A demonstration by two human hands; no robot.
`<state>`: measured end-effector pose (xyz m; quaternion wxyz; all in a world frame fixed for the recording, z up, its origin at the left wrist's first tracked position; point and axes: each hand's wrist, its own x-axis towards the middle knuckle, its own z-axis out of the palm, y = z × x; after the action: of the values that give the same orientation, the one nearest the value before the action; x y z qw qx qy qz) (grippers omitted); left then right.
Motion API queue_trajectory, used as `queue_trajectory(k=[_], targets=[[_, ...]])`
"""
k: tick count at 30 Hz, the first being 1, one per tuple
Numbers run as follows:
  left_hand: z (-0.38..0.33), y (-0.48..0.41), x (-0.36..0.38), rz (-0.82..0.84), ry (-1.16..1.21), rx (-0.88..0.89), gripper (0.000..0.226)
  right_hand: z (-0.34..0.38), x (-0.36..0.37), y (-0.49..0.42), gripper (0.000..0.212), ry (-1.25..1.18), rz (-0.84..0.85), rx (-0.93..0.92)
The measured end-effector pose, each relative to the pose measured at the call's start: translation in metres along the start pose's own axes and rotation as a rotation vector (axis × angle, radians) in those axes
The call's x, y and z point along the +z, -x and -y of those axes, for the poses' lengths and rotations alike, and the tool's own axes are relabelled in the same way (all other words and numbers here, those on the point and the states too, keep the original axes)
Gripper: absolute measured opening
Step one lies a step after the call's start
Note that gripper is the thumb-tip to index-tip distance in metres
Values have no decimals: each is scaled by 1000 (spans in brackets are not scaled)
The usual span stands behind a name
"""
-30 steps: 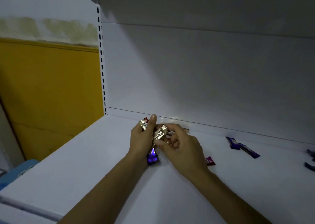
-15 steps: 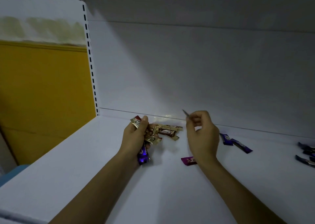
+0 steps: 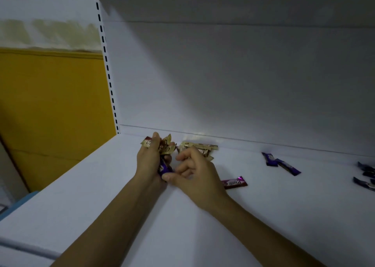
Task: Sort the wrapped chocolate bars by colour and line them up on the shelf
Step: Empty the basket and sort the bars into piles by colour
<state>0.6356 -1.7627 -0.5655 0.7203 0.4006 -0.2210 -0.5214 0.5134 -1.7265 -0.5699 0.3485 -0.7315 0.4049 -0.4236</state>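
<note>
Two hands at work over the shelf; my landmark for this entry is the gold heap, lying loose against the foot of the back panel. Just left of the heap, the left hand is curled round a mixed bundle: several gold bars fanned out above the fist and one purple bar poking out below; I read this hand as the stock-holder, feeding the other. The right hand sits in front of the heap, partly covering it; its fingers are loosely bent and the thumb touches the lower end of the purple bar; whether it actually pinches the wrapper I cannot tell. My judgement: purple is being drawn out because it does not belong with gold. A magenta bar lies alone, right of the heap and nearer me; a blue pair lies well right of the heap; more dark bars lie further right, at the frame edge. Colours look roughly grouped, none lined up yet; sorting seems early. Risk: the fanned gold bars may slip while one is tugged free.
</note>
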Motion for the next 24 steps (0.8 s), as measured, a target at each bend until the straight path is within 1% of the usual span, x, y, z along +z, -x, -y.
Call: queue_trajectory(k=[3,5,6,10,13,14,16,18,21,24], targets=[[2,3,2,22,63,13,26,1,3,-1,26,-113,12,-4],[1,4,4,-1,105,12,21,-1,-3,-2,19,-168,-8,33],[2,3,3,-21,94,15,20,-3,-8,-3,19,-200,-26,62],[5,-2,1,-80,-131,33,20,-5,-23,-9,27,-331,-123,154],[4,0,2,-88,-156,27,19,-3,-29,-11,22,-455,-174,199],[5,0,3,-78,-216,44,19,-2,-31,-12,21,-479,-189,207],[7,1,4,-19,-332,95,17,-1,-36,-14,18,-495,-231,233],[9,4,5,53,-372,125,13,-1,-43,-16,16,-522,-290,256],[9,8,5,218,-395,119,11,-2,-57,-20,14,-728,-363,266],[15,15,5,431,-400,100,23,-7,-63,-21,15,-902,-339,276]])
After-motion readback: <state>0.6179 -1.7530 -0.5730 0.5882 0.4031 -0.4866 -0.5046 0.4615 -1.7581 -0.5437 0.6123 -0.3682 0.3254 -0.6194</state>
